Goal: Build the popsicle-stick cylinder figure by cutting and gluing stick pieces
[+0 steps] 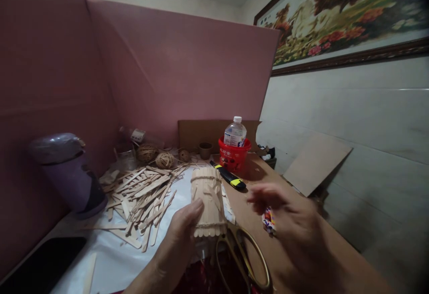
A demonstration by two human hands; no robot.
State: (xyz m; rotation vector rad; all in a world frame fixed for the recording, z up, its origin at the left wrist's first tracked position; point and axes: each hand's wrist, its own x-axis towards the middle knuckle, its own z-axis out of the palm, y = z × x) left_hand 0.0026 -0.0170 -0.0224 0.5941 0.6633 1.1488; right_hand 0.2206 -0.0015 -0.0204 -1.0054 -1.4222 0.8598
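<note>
L hand [172, 236] fingers: closed on the cylinder of pale flat wooden sticks [209, 202], thumb pressed on its near face, L side, rest of the grip hidden behind/under. R hand [295, 222] fingers: part-curled, motion-blurred, off the cylinder; can't tell if they're pinching anything.

Key relation: cylinder sits btwn the hands. L is the nearer one, in contact. R is well apart, out to the R side, w/ fingertips pointing back L toward it. Long axis runs roughly up the view, approx straight away from the person, scalloped stick ends at the near end; so R faces its long side, not an end. Twine bands: upper band [206, 177] nr the far end, lower band [209, 225] just above the scalloped ends. Both run crosswise to the axis.

Next out: gold-handled scissors [263, 262], loops just R of and below the near end. Black-and-yellow utility knife [231, 178] beyond, R of the far end, on the brown tabletop [251, 211]. Loose wooden sticks [147, 195] piled L of the cylinder, on white sheeting [110, 258].
</note>
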